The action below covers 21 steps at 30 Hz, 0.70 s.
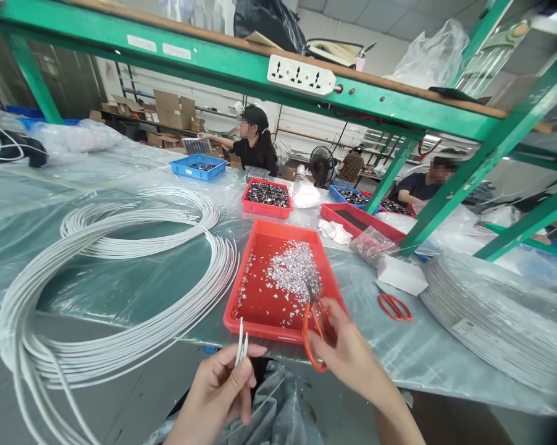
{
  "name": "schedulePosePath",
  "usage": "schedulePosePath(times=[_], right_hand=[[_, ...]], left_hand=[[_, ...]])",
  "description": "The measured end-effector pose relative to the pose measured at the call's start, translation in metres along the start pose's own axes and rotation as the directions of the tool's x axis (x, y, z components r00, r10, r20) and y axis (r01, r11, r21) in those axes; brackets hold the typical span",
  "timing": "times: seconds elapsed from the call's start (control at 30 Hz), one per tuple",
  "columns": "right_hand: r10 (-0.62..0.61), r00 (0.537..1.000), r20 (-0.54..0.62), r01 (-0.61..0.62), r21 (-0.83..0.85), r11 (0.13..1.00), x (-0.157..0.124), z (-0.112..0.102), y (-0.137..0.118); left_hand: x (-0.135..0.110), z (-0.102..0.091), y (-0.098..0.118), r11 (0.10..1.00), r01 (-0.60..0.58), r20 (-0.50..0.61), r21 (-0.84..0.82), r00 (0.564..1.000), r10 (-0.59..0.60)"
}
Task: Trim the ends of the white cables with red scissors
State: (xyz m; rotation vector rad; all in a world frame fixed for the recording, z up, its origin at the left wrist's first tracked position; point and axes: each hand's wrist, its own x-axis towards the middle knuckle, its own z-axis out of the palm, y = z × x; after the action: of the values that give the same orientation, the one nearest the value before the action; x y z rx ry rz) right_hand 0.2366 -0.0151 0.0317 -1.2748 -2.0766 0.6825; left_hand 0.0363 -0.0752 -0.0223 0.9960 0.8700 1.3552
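Note:
Between the thumb and fingers of my left hand are a few thin white cables, their ends pointing up in front of the tray. My right hand grips orange-handled scissors, with the fingers in the loops. The dark blades point away from me over the red tray. A pile of small shiny silver scraps lies in that tray, with loose bits scattered around it. Large coils of white cable spread across the table on the left.
A second pair of orange scissors lies right of the tray, near a white box and another cable coil. Behind stands a red bin of dark parts. A green shelf frame crosses overhead. Co-workers sit farther back.

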Motion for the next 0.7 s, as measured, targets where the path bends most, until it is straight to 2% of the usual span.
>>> schedulePosePath(times=[0.03, 0.1, 0.2, 0.3, 0.4, 0.47, 0.57, 0.63, 0.7], right_hand=[[-0.036, 0.996, 0.080, 0.028, 0.092, 0.995, -0.005, 0.000, -0.004], [-0.102, 0.957, 0.271, 0.026, 0.271, 0.962, -0.016, 0.001, -0.011], [-0.071, 0.897, 0.437, -0.069, 0.296, 0.953, -0.029, 0.003, -0.019], [-0.030, 0.874, 0.485, -0.100, 0.241, 0.965, -0.033, 0.003, -0.021], [-0.021, 0.875, 0.483, -0.097, 0.218, 0.971, -0.034, 0.003, -0.020], [-0.013, 0.878, 0.479, -0.099, 0.208, 0.973, -0.034, 0.003, -0.020], [0.026, 0.868, 0.496, -0.116, 0.151, 0.982, -0.036, 0.001, -0.021], [0.055, 0.856, 0.514, -0.125, 0.104, 0.987, -0.036, 0.000, -0.021], [0.069, 0.850, 0.522, -0.133, 0.086, 0.987, -0.037, 0.000, -0.021]], left_hand=[[0.000, 0.001, 0.000, 1.000, -0.021, -0.016, 0.005, 1.000, 0.021], [0.000, 0.001, 0.001, 0.998, -0.041, -0.026, 0.046, 0.999, 0.042], [0.000, 0.001, 0.001, 0.994, -0.004, -0.015, 0.107, 1.000, 0.006], [-0.001, 0.001, -0.001, 0.987, -0.057, 0.001, 0.152, 0.998, 0.058], [-0.003, 0.001, -0.002, 0.973, -0.139, 0.024, 0.183, 0.990, 0.137], [-0.003, 0.002, -0.001, 0.981, -0.115, 0.060, 0.156, 0.992, 0.107], [-0.004, 0.002, 0.004, 0.993, -0.001, 0.092, 0.117, 0.996, -0.010], [-0.005, 0.003, 0.008, 0.992, 0.048, 0.060, 0.118, 0.997, -0.056], [-0.006, 0.005, 0.011, 0.992, 0.036, 0.017, 0.123, 0.999, -0.038]])
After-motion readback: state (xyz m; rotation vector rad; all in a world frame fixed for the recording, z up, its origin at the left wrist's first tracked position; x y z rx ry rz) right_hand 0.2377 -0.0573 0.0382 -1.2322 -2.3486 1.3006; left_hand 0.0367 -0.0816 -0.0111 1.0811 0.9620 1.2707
